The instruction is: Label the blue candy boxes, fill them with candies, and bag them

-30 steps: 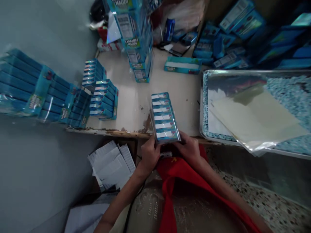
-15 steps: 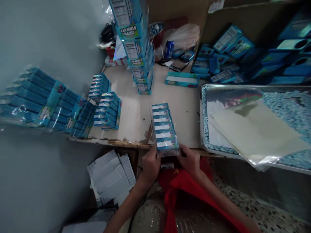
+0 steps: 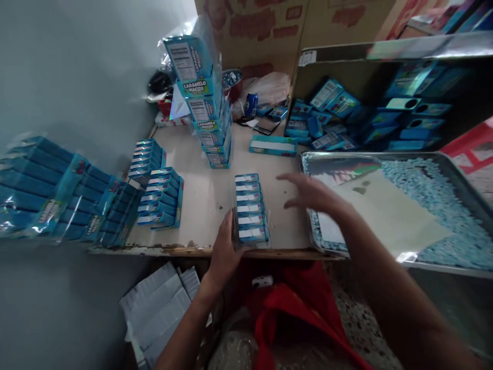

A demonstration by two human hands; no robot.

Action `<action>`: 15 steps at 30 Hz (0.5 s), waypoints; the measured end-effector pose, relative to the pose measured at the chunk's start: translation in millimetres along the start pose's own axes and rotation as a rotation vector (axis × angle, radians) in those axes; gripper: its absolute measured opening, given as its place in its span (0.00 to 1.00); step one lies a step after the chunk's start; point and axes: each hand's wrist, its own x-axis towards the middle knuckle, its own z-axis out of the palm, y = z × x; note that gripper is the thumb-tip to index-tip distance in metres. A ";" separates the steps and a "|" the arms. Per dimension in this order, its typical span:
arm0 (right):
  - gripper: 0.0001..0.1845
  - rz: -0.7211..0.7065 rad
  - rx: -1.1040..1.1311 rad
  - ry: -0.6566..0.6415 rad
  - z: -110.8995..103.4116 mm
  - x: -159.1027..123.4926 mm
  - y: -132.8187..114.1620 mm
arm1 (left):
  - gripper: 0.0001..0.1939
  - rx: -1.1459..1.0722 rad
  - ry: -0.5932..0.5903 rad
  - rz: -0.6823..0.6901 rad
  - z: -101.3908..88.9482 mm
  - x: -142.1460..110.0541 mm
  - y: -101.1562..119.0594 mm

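A pack of small blue candy boxes [image 3: 249, 209] in clear plastic lies near the front edge of the table. My left hand [image 3: 225, 246] holds its near left corner, the fingers along the side and the thumb at the near end. My right hand [image 3: 314, 192] hovers to the right of the pack, between it and the metal tray, open with fingers apart and nothing in them. A flat blue display carton [image 3: 273, 146] sits beyond the pack.
A tall stack of wrapped boxes [image 3: 206, 118] stands at the back. Other box groups [image 3: 160, 198] and wrapped packs [image 3: 50, 190] are on the left. The metal tray [image 3: 316, 239] holds blue candies under plastic sheets [image 3: 381, 210]. Loose boxes fill a cardboard carton [image 3: 308, 57].
My right hand has let go of the pack's near end and moved right and forward, opening. My left hand has shifted onto the pack's left side. The view has tilted up.
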 end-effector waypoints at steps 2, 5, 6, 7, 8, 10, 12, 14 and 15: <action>0.44 0.037 -0.116 -0.017 -23.5 61.2 17.9 | 0.61 -0.040 0.007 -0.064 4.6 -8.5 -4.9; 0.23 0.239 -0.303 0.051 -26.6 131.0 30.2 | 0.58 -0.091 0.061 -0.152 15.4 -19.8 -8.0; 0.17 0.279 -0.342 0.048 -22.6 144.7 30.9 | 0.55 -0.095 0.073 -0.166 18.5 -21.7 -8.3; 0.12 0.298 -0.364 0.034 -17.8 153.6 30.4 | 0.51 -0.092 0.076 -0.173 21.1 -22.8 -8.7; 0.10 0.292 -0.366 0.017 -13.4 158.4 29.0 | 0.46 -0.082 0.073 -0.177 23.3 -23.3 -9.3; 0.09 0.263 -0.362 0.007 -7.9 159.9 23.8 | 0.36 -0.039 0.080 -0.183 26.8 -23.7 -11.3; 0.13 0.219 -0.357 0.024 -7.7 157.7 16.1 | 0.28 0.009 0.127 -0.201 29.9 -22.6 -13.7; 0.17 0.166 -0.340 0.043 -11.8 159.2 6.6 | 0.27 0.036 0.175 -0.208 32.4 -17.4 -14.8; 0.17 0.148 -0.332 0.052 -15.2 163.0 1.6 | 0.29 0.054 0.180 -0.202 33.3 -11.9 -14.5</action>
